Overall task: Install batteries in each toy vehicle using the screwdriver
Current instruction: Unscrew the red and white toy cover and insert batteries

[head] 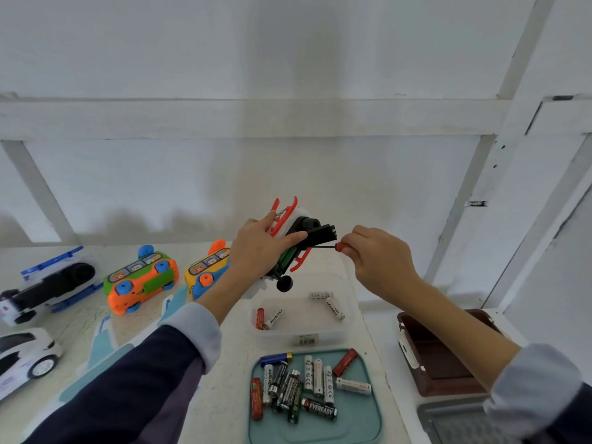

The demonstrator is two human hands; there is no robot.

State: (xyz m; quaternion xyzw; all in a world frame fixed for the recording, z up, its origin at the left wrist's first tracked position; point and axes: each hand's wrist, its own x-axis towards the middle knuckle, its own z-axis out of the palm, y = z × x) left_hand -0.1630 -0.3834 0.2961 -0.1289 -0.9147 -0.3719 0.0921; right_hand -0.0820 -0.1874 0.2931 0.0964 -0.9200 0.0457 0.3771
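My left hand (pixel 261 249) grips a white toy vehicle with red trim and a black underside (pixel 302 233), held up above the table with its belly turned to the right. My right hand (pixel 374 254) pinches a small red-handled screwdriver (pixel 336 246), whose thin shaft points left and meets the black underside. Green parts show inside the toy below my left thumb. Several loose batteries lie in a teal tray (pixel 365 421) near me, and a few more in a clear plastic box (pixel 344 318) under the toy.
On the left of the table lie an orange-and-green toy bus (pixel 141 278), a yellow toy bus (pixel 205 277), a white-and-blue vehicle (pixel 51 282) and a white car (pixel 27 355). A brown open box (pixel 439 357) and a grey case (pixel 458 423) stand at the right.
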